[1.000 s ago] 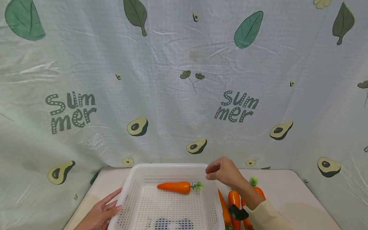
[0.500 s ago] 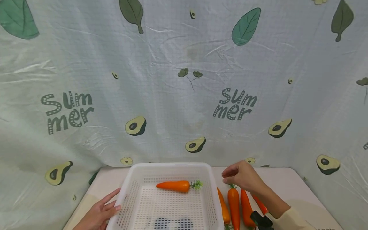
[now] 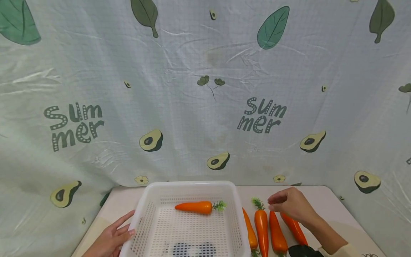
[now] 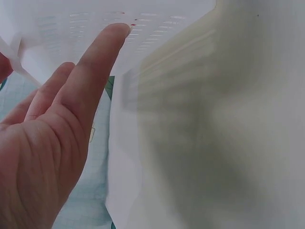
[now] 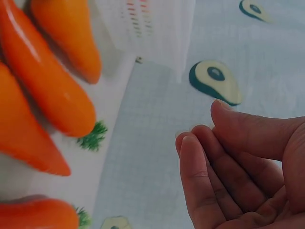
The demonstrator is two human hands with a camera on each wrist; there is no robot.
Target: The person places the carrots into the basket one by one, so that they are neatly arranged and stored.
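My left hand (image 3: 110, 236) rests against the left side of a white perforated plastic basket (image 3: 236, 203). Its fingers are straight along the outer wall, and the thumb touches the rim. In the left wrist view the index finger (image 4: 90, 71) reaches along the basket wall. Inside the basket lies one orange carrot (image 3: 196, 207) with a green top, near the far wall. My right hand (image 3: 293, 204) hovers right of the basket, fingers loosely bent, holding nothing. Beside the basket lie a carrot (image 3: 261, 228), another carrot (image 3: 277, 235) and a third carrot (image 3: 297, 232), partly covered by the hand.
One more carrot (image 3: 250, 230) lies close against the basket's right wall. The pale table (image 3: 321, 200) ends at a hanging sheet (image 3: 186, 107) printed with avocados and leaves. A black object (image 3: 303, 251) sits by my right wrist.
My right hand has moved right, from the basket's far right corner to above the carrots beside it, uncovering some of them. The left hand stays at the basket; the head view shifts slightly.
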